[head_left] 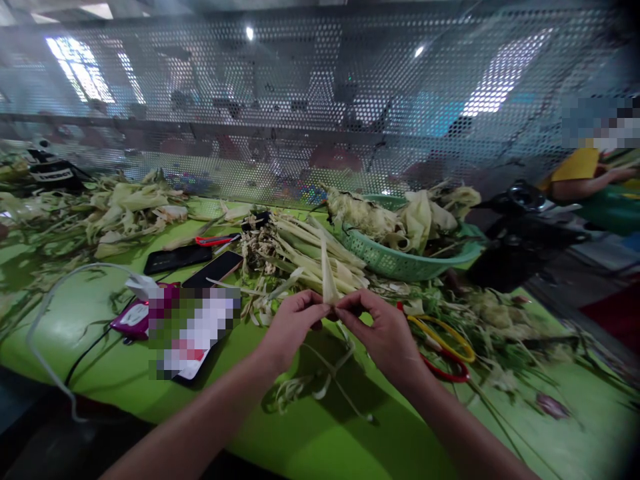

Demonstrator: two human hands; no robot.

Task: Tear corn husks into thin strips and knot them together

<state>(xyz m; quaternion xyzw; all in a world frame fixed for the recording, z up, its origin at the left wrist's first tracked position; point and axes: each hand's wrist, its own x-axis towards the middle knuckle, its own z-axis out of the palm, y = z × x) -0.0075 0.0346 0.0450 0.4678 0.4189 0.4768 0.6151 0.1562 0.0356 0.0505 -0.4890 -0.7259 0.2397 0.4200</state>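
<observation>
A pale corn husk [328, 279] stands up between my two hands over the front middle of the green table. My left hand [296, 323] pinches its lower end from the left. From the right, the fingertips of my right hand [379, 329] are closed on the same end, almost touching the left ones. Thin husk strips [334, 370] lie or dangle just below my hands. Behind them is a bundle of husk stalks [305, 250]. Scissors with red and yellow handles [445, 339] lie to the right of my right hand.
A green basket [400, 262] piled with husks stands behind on the right. On the left are phones [179, 258], a purple pouch [131, 319], a white cable [37, 327] and a red cutter [213, 240]. A perforated metal screen [280, 87] closes the back; another person's arm [585, 187] shows at right.
</observation>
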